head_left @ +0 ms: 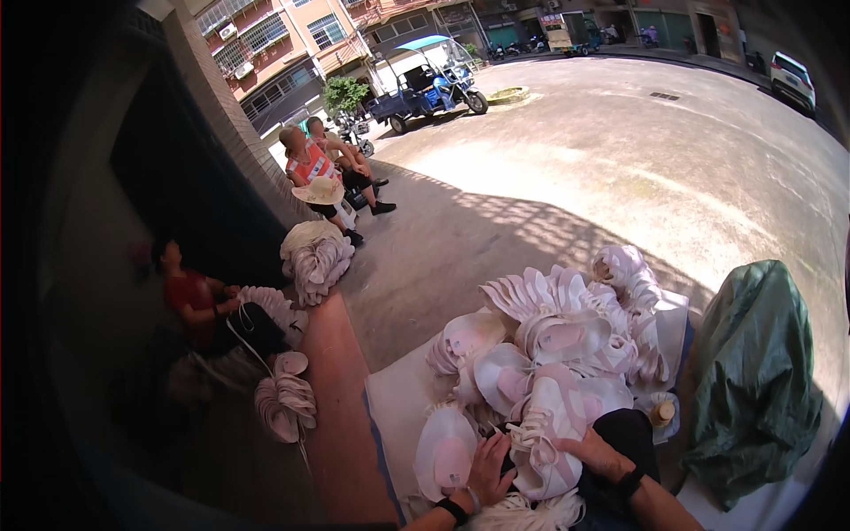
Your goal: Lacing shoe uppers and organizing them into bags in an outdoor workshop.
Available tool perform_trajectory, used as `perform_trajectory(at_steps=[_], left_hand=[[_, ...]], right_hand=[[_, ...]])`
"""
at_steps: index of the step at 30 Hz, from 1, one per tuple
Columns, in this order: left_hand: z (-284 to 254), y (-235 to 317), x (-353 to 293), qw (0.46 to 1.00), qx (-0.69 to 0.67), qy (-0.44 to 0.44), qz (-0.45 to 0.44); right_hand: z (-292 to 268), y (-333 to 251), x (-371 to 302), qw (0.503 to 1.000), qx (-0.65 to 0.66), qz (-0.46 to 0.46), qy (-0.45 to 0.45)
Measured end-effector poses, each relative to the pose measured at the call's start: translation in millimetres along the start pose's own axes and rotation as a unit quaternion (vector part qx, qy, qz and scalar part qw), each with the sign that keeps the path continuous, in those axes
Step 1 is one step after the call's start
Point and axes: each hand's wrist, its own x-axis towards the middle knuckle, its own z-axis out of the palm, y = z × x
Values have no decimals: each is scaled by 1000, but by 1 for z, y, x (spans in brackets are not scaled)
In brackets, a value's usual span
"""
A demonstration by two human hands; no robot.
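Note:
A white-and-pink lace-up shoe upper [563, 403] lies over my lap, its white laces [531, 428] threaded at the front. My right hand [600, 454] grips its right side near the collar, fingers closed on the edge. Beside the upper's left edge is my left hand [490, 471], fingers stretched out near the laces and holding nothing that I can see. A flat white upper with a pink lining [445, 450] lies just left of that hand. Below both hands is a bunch of white laces [529, 513].
Stacked shoe uppers [567, 305] fill the white-topped surface [396, 400] ahead. At right stand a bottle with a tan cap [661, 413] and a green-covered heap [753, 380]. A person in red [197, 296] sits left among more uppers; two people sit farther off near a blue three-wheeler [432, 91].

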Motion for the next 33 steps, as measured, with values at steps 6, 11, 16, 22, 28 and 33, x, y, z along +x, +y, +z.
perform_trajectory(at_steps=[6,11,16,22,28,33], left_hand=[[-2,0,0,1000,28,-11,6],[-2,1,2,999,31,-11,1],[-7,7,2,1000,-9,18,-5],[-9,24,-8,1000,9,23,-15],[-13,36,-23,999,-33,21,-5],[-21,38,-14,998,22,-39,50]], right_hand=[[2,1,-7,997,-22,-22,-74],[-6,13,-1,995,-41,-39,-86],[-1,7,0,995,-22,-41,-91],[0,2,-10,994,-57,-29,-91],[4,-3,-16,994,-90,-50,-39],[3,-15,-16,991,-133,14,-23]])
